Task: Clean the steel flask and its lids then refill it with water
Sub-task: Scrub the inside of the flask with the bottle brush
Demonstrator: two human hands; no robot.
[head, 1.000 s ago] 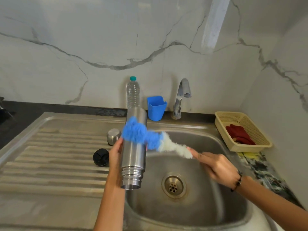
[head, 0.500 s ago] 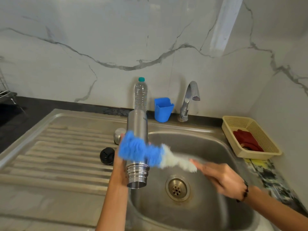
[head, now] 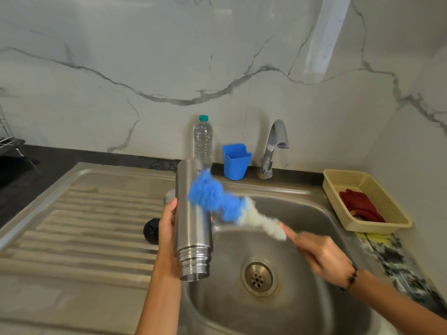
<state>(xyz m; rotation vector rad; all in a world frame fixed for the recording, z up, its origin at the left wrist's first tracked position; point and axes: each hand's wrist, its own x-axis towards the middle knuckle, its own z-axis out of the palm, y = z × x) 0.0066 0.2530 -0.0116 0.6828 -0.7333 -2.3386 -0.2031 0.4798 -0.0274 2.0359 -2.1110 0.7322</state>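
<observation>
The steel flask [head: 192,228] hangs upside down over the left edge of the sink basin [head: 302,310], open mouth toward me. My left hand [head: 167,228] grips its body from the left. My right hand [head: 321,256] holds the handle of a bottle brush [head: 217,199], whose blue and white bristles press against the flask's upper right side. The brush and right hand are blurred. A black inner lid [head: 151,230] lies on the drainboard left of the flask. A steel cap [head: 169,197] peeks out behind the flask, mostly hidden.
A clear water bottle [head: 203,141], a blue plastic cup [head: 235,160] and the tap [head: 273,146] stand along the back wall. A yellow basket [head: 377,223] with a red cloth sits right of the sink. The ribbed drainboard [head: 84,226] stretches left. A wire rack [head: 9,141] is at far left.
The brush went down the flask's side toward its neck, then back up near its base. My left hand kept hold of the flask.
</observation>
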